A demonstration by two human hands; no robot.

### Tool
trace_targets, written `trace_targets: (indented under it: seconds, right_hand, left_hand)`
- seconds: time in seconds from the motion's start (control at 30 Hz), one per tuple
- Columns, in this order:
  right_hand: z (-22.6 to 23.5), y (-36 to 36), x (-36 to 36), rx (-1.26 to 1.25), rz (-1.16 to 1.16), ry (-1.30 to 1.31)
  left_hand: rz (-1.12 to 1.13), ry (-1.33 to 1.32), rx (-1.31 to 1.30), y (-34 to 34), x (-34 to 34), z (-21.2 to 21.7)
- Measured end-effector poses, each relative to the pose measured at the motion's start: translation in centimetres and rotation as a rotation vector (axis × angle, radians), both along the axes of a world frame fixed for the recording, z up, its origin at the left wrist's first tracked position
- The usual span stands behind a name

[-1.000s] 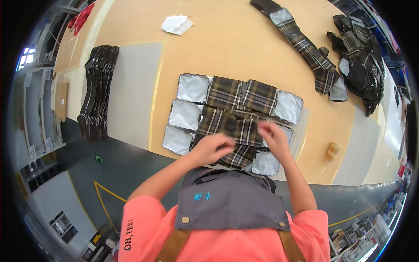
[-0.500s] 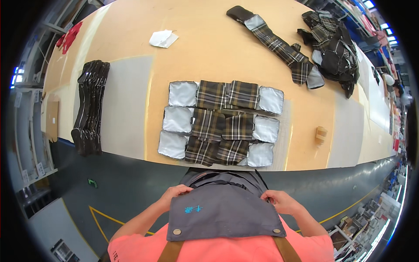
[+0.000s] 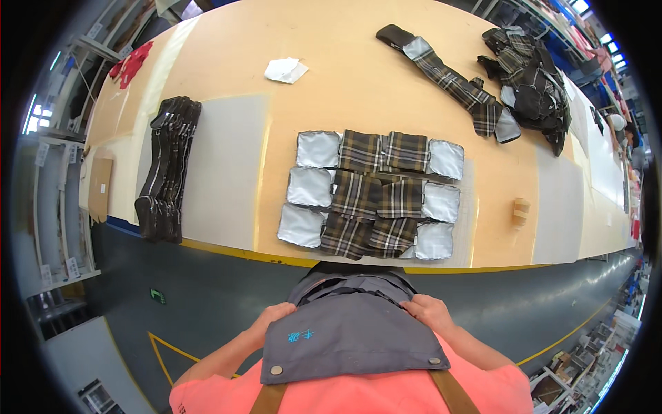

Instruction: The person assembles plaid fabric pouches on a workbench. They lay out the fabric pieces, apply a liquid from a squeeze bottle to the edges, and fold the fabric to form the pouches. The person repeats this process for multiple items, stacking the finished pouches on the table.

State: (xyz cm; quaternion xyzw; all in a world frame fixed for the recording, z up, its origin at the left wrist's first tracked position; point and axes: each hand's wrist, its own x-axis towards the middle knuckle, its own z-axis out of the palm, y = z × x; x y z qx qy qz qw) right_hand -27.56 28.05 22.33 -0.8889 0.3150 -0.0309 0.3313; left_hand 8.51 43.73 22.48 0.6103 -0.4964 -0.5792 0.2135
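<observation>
looking across the table (image 3: 386, 90) from where i stood, i saw three plaid rows (image 3: 355, 194) in the middle of the frame, straight above the person's hands in the picture and apart from both. the left hand (image 3: 279, 314) was at the left edge of the grey apron (image 3: 352, 338), lower centre, and the right hand (image 3: 426, 310) at its right edge. both had their fingers bent in and looked narrow; whether either gripped the cloth, i could not tell. of the two, the right hand seemed slightly nearer the rows, being below the lowest pale patch (image 3: 434, 241) on the right side.

each row had its long axis running left to right across the frame, dipping a little toward the right, so its pale ends pointed out to the two sides rather than at the person. the apron's flap was wider than it was tall, its long axis also lying sideways. a separate plaid strip (image 3: 445, 78), upper right, slanted from its dark end down to another patch at its lower right end.
</observation>
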Motion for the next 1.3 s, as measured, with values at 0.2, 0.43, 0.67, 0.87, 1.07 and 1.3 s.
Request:
trace_targets:
  seconds: [0.2, 0.43, 0.67, 0.87, 1.07, 1.3]
  right_hand:
    - [0.5, -2.2, 3.7, 0.079, 0.157, -0.057]
    - [-0.5, -3.9, 6.1, 0.116, 0.244, -0.096]
    - [-0.5, -6.5, 3.0, 0.46, 0.109, -0.059]
    - [-4.2, -21.1, -1.0, 0.28, -0.522, -0.192]
    - [-13.6, -41.1, -10.0, -0.005, -0.983, -0.384]
    - [-18.1, -50.1, -11.2, -0.521, -0.949, -0.18]
  left_hand:
    - [0.104, -0.044, 0.09, 2.9, 1.0, 2.5]
    - [0.094, -0.259, 0.239, 9.1, 2.6, 0.0]
    - [-0.221, -0.241, 0.227, -1.8, 1.7, 2.8]
    - [-0.468, -0.346, 0.117, -15.4, -1.1, 3.1]
    - [-0.314, -0.252, -0.149, -31.2, -3.3, -3.2]
    - [0.193, -0.149, -0.178, -55.4, -3.0, -14.6]
